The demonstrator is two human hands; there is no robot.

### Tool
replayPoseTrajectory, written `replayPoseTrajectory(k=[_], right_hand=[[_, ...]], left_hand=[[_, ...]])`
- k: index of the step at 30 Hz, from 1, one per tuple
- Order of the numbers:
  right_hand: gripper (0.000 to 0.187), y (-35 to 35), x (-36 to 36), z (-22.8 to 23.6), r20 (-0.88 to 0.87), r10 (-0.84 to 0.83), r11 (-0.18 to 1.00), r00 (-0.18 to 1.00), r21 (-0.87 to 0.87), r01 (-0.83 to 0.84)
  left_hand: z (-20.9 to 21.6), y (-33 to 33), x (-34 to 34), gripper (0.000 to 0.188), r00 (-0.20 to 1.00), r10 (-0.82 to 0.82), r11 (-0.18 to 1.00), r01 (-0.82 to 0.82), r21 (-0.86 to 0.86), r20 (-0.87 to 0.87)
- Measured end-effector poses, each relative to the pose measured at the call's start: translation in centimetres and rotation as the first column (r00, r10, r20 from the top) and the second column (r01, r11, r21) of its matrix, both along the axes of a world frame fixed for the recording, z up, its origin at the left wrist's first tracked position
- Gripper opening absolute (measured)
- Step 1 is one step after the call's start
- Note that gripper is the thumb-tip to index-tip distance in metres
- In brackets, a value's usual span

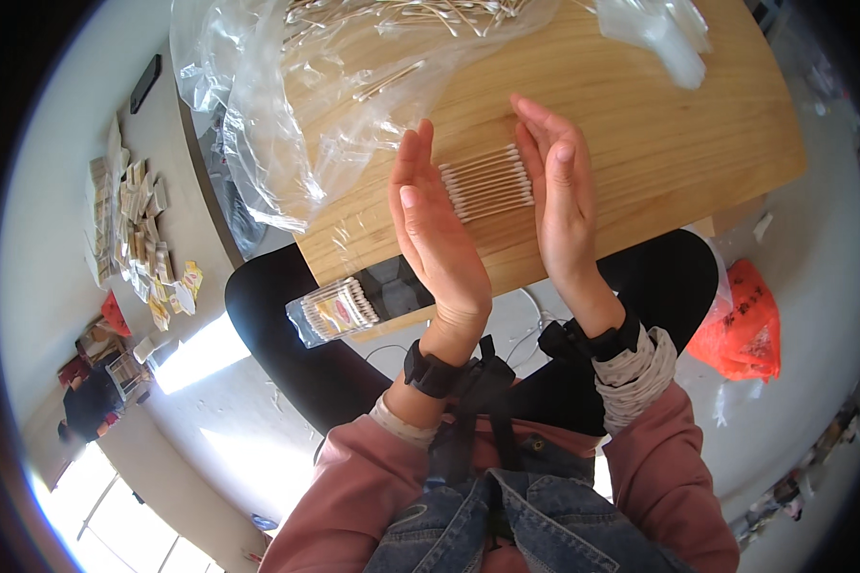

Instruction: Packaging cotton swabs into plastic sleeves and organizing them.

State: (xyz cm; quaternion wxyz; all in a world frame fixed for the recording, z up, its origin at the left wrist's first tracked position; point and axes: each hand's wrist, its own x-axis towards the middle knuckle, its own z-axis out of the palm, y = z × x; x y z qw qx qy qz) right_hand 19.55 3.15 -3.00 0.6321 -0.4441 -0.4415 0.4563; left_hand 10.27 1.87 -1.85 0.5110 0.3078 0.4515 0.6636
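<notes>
A row of several cotton swabs lies side by side on the wooden table, between my two hands. My left hand stands on edge at the left ends of the row, its fingers straight and palm facing in. At the right ends, my right hand is held the same way, fingers stretched out. Neither hand is closed around the swabs; whether the palms press on the tips I cannot tell. Left of my left wrist, a clear pack of cotton swabs lies at the table's near edge.
A large clear plastic bag spreads over the table's left side, with a heap of loose cotton swabs at the far edge. More clear plastic bags lie far right. Many packs are piled on the left. A red bag sits on the floor.
</notes>
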Motion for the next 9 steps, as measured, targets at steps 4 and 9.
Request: replayPoseTrajectory(k=[4, 9], right_hand=[[0.056, 0.0, 0.2, 0.0, -0.035, 0.038, 0.997, 0.999, -0.068, -0.04], [0.061, -0.4, 0.7, 0.3, -0.159, 0.053, 0.993, 0.986, -0.095, -0.069]], left_hand=[[-0.1, 0.0, -0.4, 0.058, 1.0, -0.003, 1.0, 0.003, -0.019, 0.011], [0.2, -0.8, -1.7, 0.06, 0.973, -0.062, 0.996, 0.075, 0.053, -0.221]])
